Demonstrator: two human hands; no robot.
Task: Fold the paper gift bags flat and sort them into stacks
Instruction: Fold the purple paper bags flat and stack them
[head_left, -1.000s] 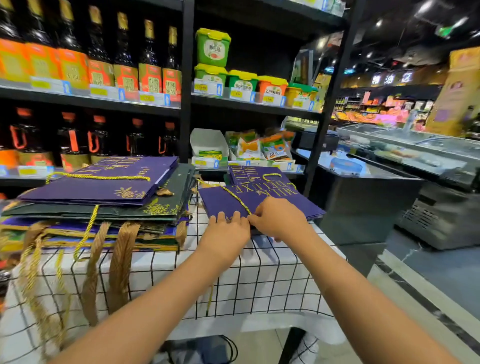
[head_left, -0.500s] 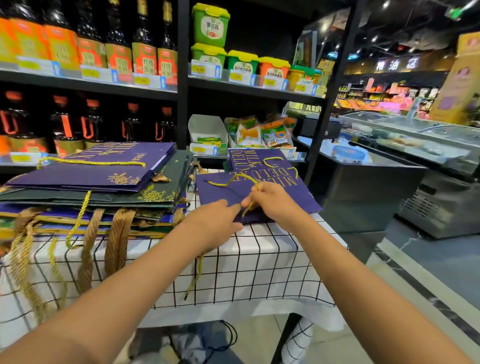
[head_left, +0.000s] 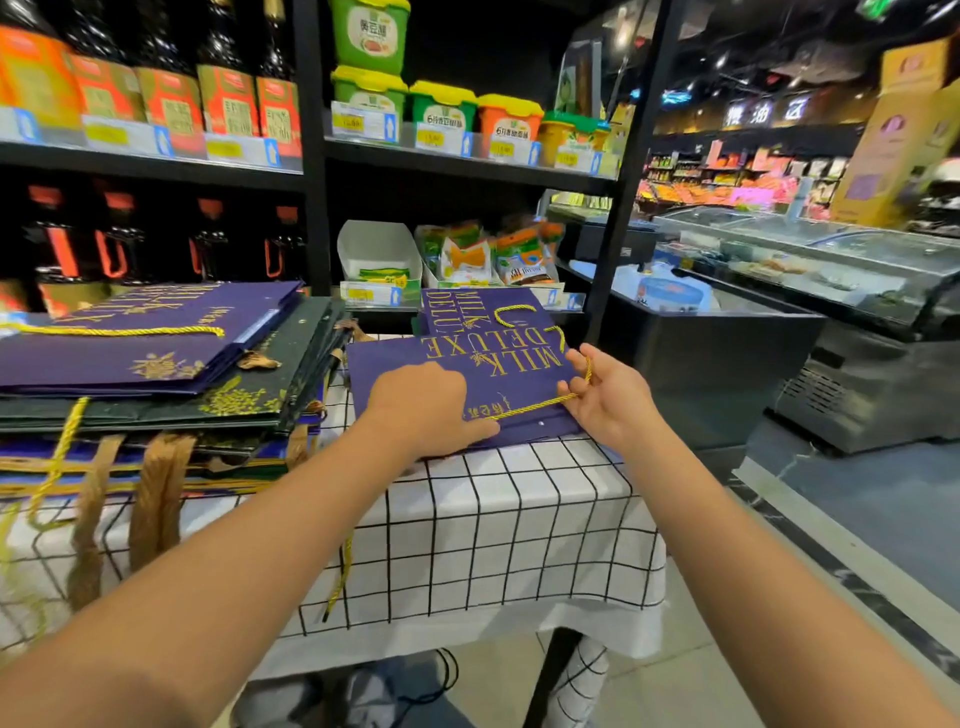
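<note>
Nearest me, my left hand (head_left: 421, 405) presses flat, fingers extended, on a purple gift bag (head_left: 462, 384) lying on the checked tablecloth (head_left: 519, 519), while my right hand (head_left: 608, 400) pinches its gold rope handle (head_left: 540, 408) at the bag's right edge. The bag reads "MILK DELUXE" in gold, as does a second purple bag (head_left: 467, 309) just beyond it, and a taller stack of flattened bags (head_left: 156, 384) sits to the left. Farther back, shelves (head_left: 457, 163) hold green and orange tubs (head_left: 441, 106) with yellow lids, snack packets in white trays (head_left: 483, 257), and dark bottles (head_left: 228, 93); their labels I cannot read.
</note>
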